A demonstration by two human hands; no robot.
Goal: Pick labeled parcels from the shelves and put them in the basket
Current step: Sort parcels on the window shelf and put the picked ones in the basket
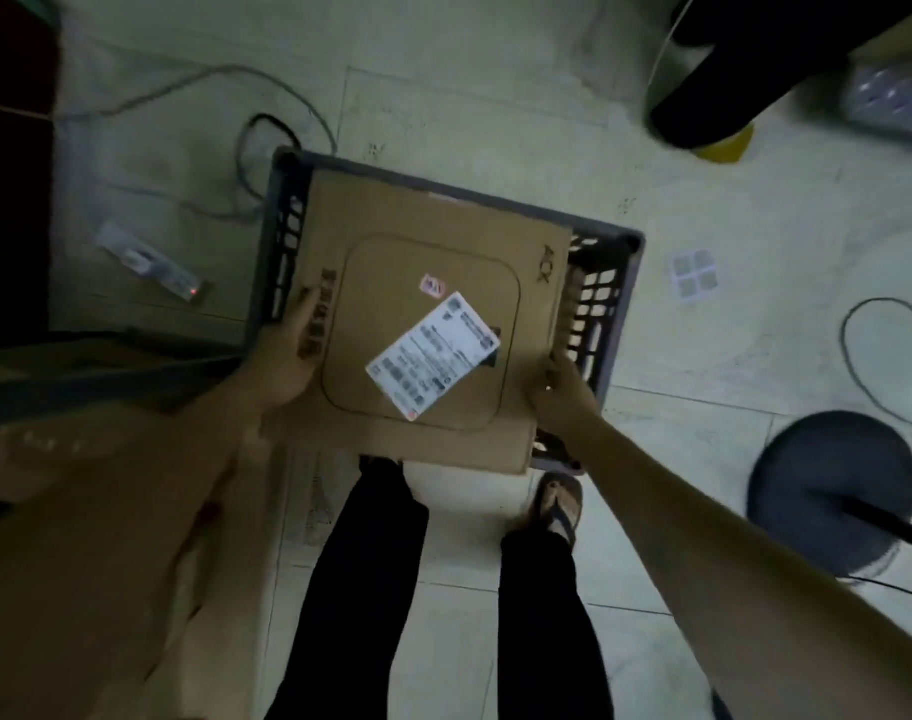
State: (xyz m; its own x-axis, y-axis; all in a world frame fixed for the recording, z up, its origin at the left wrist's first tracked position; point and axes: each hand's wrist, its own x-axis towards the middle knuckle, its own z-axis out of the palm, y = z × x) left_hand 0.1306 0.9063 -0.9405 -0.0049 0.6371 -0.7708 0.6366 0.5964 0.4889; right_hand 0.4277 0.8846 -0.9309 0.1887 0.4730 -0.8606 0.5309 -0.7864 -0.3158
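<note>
A flat brown cardboard parcel point(417, 262) with a white shipping label point(433, 356) and a small red sticker lies across the top of the dark slatted plastic basket point(607, 283) on the floor. My left hand point(282, 356) grips the parcel's left edge. On the near right corner, my right hand point(563, 392) holds it. The parcel covers most of the basket's opening, so the inside is hidden.
Cables point(266, 132) and a power strip point(152, 265) lie on the tiled floor at left. Large cardboard boxes point(79, 537) stand at lower left. A round dark stand base point(833, 491) sits at right. My legs and a sandalled foot point(560, 504) are just behind the basket.
</note>
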